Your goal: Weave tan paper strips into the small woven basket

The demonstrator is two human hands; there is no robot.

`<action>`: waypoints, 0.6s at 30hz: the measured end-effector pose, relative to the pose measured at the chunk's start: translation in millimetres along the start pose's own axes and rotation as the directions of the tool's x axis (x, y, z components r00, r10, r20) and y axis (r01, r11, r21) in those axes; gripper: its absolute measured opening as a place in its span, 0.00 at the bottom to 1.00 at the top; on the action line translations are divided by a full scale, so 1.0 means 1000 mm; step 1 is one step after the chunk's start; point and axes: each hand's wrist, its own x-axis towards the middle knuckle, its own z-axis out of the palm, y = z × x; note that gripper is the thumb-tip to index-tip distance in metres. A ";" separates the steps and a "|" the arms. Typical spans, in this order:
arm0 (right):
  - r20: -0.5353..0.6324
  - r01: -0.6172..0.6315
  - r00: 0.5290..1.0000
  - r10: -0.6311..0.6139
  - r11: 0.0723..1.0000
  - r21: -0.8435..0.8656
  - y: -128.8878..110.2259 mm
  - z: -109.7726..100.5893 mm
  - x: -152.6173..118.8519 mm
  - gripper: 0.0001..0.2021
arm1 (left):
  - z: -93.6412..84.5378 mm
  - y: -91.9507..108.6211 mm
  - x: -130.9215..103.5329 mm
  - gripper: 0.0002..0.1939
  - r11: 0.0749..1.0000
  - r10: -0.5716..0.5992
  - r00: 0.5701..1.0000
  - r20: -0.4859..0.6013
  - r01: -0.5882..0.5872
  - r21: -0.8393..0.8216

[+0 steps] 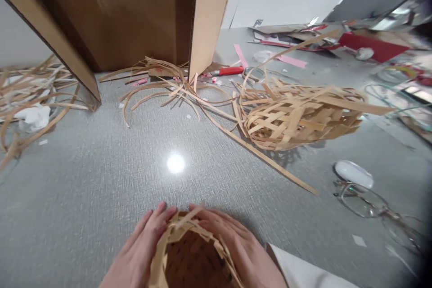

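A woven basket (195, 256) of flat tan strips lies at the bottom centre, its round opening showing a dark inside. My left hand (143, 245) is against its left side, and my right hand (234, 245) curves over its right side, so the basket is held between them. A short loose strip end sticks up at the rim between the fingertips. Both hands are cut off by the lower edge of the view.
An open cardboard box (118, 22) stands at the back left. Loose strips (37, 94) lie beside it. A second woven piece (293, 117) rests right of centre, near a red cutter (231, 70). A white mouse (353, 173) and eyeglasses (364, 202) lie at the right.
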 end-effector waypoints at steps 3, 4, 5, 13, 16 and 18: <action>-0.021 -0.002 1.000 0.003 1.000 0.004 -0.007 -0.003 0.007 0.23 | -0.006 0.002 0.001 0.48 0.991 0.018 0.996 0.083 -0.029 0.134; -0.029 -0.002 1.000 0.003 1.000 0.010 -0.008 -0.003 0.008 0.24 | -0.008 0.002 0.002 0.47 0.987 0.024 0.994 0.106 -0.040 0.153; -0.028 -0.006 1.000 0.006 1.000 0.017 -0.007 -0.002 0.009 0.26 | -0.009 0.003 0.002 0.46 0.986 0.027 0.993 0.115 -0.045 0.162; 0.042 -0.024 0.999 0.018 0.992 0.127 0.006 0.012 -0.005 0.25 | -0.004 0.000 -0.009 0.43 0.991 -0.051 0.999 -0.003 0.050 -0.122; 0.070 -0.041 0.997 0.032 0.991 0.127 0.005 0.012 -0.009 0.31 | -0.004 -0.001 -0.013 0.43 0.941 -0.175 0.984 -0.022 0.160 -0.300; 0.075 -0.064 0.996 0.055 0.990 0.124 0.003 0.012 -0.010 0.38 | -0.006 0.000 -0.011 0.40 0.906 -0.224 0.975 -0.013 0.203 -0.370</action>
